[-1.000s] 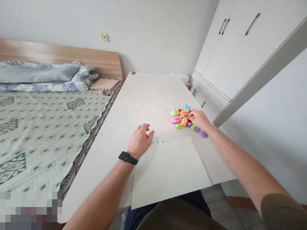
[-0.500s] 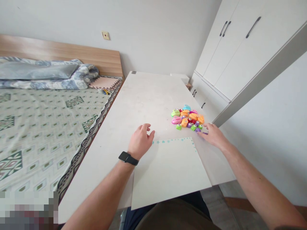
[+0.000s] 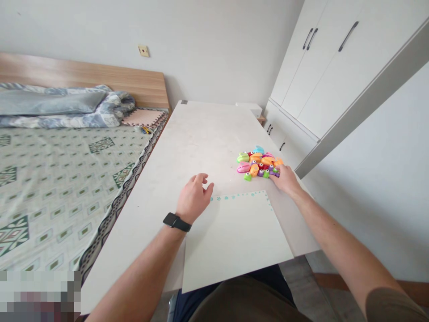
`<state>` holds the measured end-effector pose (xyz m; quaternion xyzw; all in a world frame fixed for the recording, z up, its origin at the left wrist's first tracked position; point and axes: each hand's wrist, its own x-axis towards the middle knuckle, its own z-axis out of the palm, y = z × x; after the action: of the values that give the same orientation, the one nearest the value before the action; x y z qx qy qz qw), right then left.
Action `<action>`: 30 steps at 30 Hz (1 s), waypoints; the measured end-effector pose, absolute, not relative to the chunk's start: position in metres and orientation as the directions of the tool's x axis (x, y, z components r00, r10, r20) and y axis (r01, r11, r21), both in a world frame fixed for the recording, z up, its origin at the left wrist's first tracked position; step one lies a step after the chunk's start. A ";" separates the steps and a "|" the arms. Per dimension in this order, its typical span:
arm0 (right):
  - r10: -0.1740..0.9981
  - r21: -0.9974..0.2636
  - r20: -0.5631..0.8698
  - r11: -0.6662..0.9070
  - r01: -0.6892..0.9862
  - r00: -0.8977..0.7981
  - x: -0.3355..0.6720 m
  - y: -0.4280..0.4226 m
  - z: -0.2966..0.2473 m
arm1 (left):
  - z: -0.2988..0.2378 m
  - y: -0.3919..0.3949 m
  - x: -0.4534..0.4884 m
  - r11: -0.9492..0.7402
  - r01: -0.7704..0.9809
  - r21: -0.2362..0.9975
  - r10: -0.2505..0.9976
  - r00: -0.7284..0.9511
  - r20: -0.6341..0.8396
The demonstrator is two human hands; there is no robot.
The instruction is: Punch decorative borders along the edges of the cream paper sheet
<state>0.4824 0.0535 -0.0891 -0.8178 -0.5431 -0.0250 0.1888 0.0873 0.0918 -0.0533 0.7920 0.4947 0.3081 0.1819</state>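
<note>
A pile of small colourful plastic toy pieces (image 3: 254,169), several with bulging eyes, lies right of the table's middle. My right hand (image 3: 285,179) rests against the pile's near right edge, thumb and fingers apart around purple and green eyed pieces (image 3: 275,172); its fingertips are partly hidden among them. Over the far left corner of a pale sheet (image 3: 234,241) with blue printed shapes along its border is my left hand (image 3: 195,197). Its fingers are loosely bent, the thumb stands apart, and nothing is in it. A black watch (image 3: 177,222) circles that wrist.
The white table (image 3: 201,129) stretches toward the wall, with a white box (image 3: 250,108) at its far end. To the left is a bed (image 3: 67,179) with a folded quilt (image 3: 114,107). White cupboards (image 3: 321,76) stand on the right.
My right hand has moved left and slightly away from me, pressing the nearest purple and green pieces closer into the pile. My left hand is nearly unmoved; the view has shifted slightly.
</note>
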 end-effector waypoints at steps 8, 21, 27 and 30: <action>0.879 -0.315 0.282 -0.293 0.903 0.384 0.486 0.066 -0.091 | -0.053 0.091 0.088 -0.445 0.671 0.594 0.895 0.326 0.303; 0.906 -0.242 0.423 0.078 0.967 0.033 0.417 0.044 -0.065 | -0.055 0.093 0.088 -0.445 0.675 0.589 0.896 0.330 0.299; 0.975 -0.158 0.219 0.006 0.987 0.029 0.383 0.060 -0.064 | -0.055 0.094 0.087 -0.437 0.679 0.590 0.899 0.327 0.290; 0.981 -0.139 0.183 -0.033 0.990 0.059 0.379 0.068 -0.068 | -0.056 0.094 0.086 -0.446 0.681 0.581 0.895 0.336 0.292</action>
<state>0.3785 0.0681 -0.0679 -0.7185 -0.6858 -0.0183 0.1144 0.0865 0.0945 -0.0558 0.7971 0.4944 0.2957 0.1811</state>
